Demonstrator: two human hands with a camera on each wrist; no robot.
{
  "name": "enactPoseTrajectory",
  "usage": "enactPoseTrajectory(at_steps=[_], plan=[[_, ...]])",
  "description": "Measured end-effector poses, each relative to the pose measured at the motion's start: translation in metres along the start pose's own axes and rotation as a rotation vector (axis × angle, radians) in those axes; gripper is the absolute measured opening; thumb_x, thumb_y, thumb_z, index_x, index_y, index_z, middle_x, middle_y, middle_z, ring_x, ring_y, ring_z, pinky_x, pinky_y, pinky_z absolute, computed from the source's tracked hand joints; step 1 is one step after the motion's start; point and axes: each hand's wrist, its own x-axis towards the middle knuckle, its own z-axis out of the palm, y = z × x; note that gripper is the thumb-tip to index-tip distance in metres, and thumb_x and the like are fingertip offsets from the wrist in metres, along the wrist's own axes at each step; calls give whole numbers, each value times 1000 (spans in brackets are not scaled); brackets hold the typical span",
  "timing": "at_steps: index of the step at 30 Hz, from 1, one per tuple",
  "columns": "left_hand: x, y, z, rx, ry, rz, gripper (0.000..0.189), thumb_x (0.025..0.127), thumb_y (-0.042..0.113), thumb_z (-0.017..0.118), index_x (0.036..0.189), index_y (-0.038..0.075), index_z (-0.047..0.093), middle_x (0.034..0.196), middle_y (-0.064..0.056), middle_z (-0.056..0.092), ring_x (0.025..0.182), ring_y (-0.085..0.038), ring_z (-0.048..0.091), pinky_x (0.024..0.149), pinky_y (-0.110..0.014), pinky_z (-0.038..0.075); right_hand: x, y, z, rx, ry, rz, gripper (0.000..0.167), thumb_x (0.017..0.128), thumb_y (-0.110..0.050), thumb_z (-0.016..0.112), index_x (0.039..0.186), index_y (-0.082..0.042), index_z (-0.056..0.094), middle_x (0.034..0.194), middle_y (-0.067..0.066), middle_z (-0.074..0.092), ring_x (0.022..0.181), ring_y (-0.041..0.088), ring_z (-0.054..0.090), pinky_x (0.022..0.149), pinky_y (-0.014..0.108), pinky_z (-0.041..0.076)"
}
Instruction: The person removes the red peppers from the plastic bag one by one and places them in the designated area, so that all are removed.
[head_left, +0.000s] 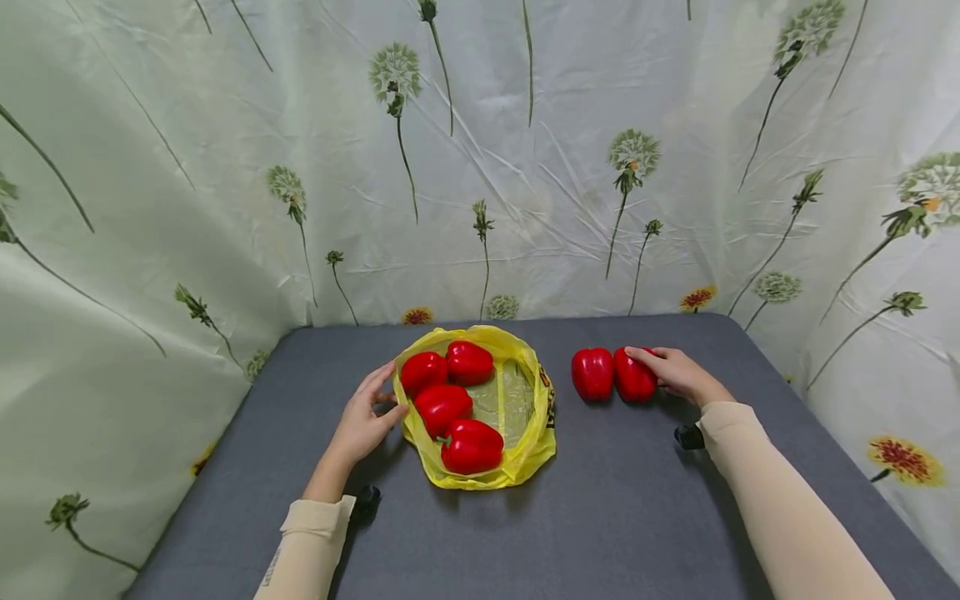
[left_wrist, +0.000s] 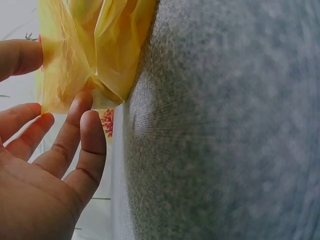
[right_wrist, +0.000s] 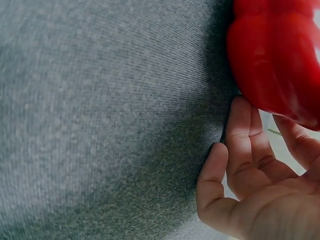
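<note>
A yellow plastic bag (head_left: 546, 446) stands with its mouth wide, several red bell peppers (head_left: 444, 407) inside, mostly on its left side. My left hand (head_left: 366, 421) is at the bag's left side, its spread fingers touching the outside of the plastic. In the left wrist view, the fingertips (left_wrist: 86, 102) lie against the bag wall. To the right of the bag, two more red peppers stand side by side. The left one (head_left: 592, 374) is untouched. My right hand (head_left: 678, 375) holds the right one (head_left: 634, 379), one digit reaching over its top. The right wrist view shows fingers (right_wrist: 239, 125) at the pepper's lower end.
A dark grey cloth (head_left: 600, 533) covers the table. Behind and beside it hangs a pale curtain (head_left: 480, 158) printed with dandelions. Black wrist devices (head_left: 689, 437) sit beneath both beige sleeves.
</note>
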Motion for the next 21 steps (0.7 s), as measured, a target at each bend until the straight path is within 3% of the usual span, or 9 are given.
enactPoseTrajectory(at_steps=[7,13,21], plan=[[0,1,-1,-8,5,3,80,97,6,77,166,4,38,170,-20,38,120,-40,69,74,-20,54,-3,0,0,7,10,-28,95,107,-65,43,162,11,29,151,33,47,130,41,54,118,61,44],[1,2,-2,-5,7,8,79,97,6,77,166,5,38,169,-20,39,120,-41,69,73,-20,54,-1,-1,1,12,5,-11,100,107,-66,42,164,13,21,163,37,36,142,51,48,121,65,40],[0,2,-2,1,8,-8,80,97,8,78,166,7,39,169,-18,40,120,-40,69,76,-22,52,0,0,1,10,-6,9,101,107,-67,41,164,13,19,163,38,35,143,51,46,122,66,38]])
